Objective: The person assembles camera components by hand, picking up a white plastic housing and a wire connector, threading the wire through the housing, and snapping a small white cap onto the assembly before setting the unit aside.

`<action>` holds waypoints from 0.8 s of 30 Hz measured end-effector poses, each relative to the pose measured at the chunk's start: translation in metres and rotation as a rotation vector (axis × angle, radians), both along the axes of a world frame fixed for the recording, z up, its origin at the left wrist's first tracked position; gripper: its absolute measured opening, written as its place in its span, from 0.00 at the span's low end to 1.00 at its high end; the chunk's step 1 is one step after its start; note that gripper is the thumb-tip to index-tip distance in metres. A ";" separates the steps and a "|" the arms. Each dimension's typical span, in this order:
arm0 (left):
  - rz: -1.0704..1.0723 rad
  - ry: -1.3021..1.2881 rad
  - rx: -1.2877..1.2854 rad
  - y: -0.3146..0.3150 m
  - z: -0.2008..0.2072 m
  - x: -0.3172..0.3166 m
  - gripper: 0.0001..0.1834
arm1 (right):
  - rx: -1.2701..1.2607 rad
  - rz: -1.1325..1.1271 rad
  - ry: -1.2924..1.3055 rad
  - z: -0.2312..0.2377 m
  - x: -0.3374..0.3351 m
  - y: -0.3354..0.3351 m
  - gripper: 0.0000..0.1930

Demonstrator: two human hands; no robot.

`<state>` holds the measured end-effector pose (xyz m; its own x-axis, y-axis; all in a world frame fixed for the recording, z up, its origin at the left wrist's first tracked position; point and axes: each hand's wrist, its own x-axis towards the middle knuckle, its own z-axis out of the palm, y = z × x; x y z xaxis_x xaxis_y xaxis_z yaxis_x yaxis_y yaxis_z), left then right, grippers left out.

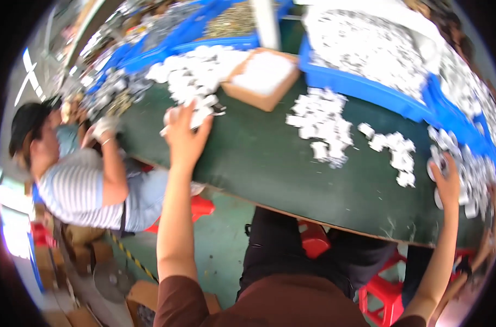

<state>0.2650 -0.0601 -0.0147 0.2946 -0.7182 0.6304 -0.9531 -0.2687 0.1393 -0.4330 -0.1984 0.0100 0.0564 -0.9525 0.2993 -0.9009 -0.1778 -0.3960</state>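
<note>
My left hand reaches out over the green table with its fingers spread. Its fingertips are at the near edge of a heap of small white plastic pieces. Over at the far right, my right hand rests at the side of another heap of pale pieces, fingers apart. I see nothing gripped in either hand, though a few pieces lie under the fingers. Between the hands are two looser groups: a larger white pile and a smaller white cluster.
A cardboard box with white contents stands beside the left heap. Blue bins of small parts line the back, with a white post between them. A person in a striped shirt works at the left. Red stools stand below the table.
</note>
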 end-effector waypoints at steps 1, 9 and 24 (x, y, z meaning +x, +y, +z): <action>0.005 0.022 -0.031 -0.002 -0.001 0.009 0.33 | -0.054 0.024 -0.002 -0.008 -0.001 -0.006 0.31; 0.181 0.179 0.164 -0.017 0.028 0.026 0.41 | -0.370 0.042 -0.563 0.028 0.042 0.025 0.26; -0.935 0.600 0.008 0.061 0.048 -0.229 0.38 | 0.199 0.584 -0.883 -0.002 0.212 0.157 0.34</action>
